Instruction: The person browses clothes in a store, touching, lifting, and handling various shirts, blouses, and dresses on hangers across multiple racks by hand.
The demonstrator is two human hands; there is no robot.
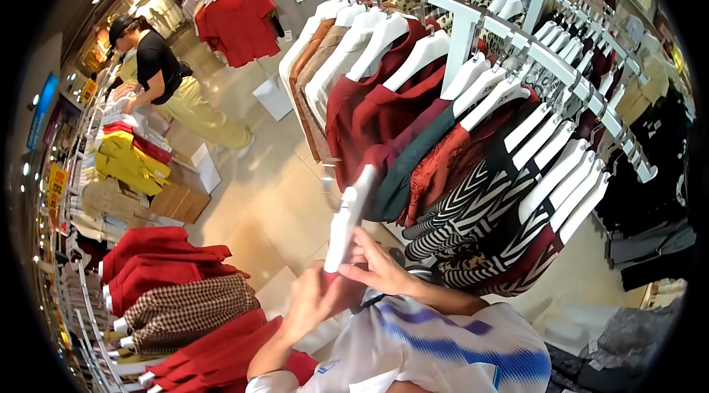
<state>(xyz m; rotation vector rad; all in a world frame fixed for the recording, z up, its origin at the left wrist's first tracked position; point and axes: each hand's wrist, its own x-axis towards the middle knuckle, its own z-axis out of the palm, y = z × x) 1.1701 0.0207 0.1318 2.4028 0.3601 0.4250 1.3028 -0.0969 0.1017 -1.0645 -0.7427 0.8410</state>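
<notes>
In front of my chest is a white hanger (344, 229), standing at a steep tilt and partly blurred. My right hand (378, 266) has its fingers closed at the hanger's lower end. My left hand (314, 298) is closed around red cloth (341, 291) just below that end; whether this cloth hangs on the hanger is not clear. Close beyond the hanger, dark red garments (369, 116) and a dark green one (415, 164) hang from the rack. Black-and-white patterned garments (473, 223) hang to the right of my hands.
A curved white rail (517, 39) with several white hangers crosses the upper right. At lower left, another rack holds red garments (159, 260) and a checked one (188, 312). Tiled floor (273, 194) lies between them. A person (159, 72) in a black top stands at folded clothes.
</notes>
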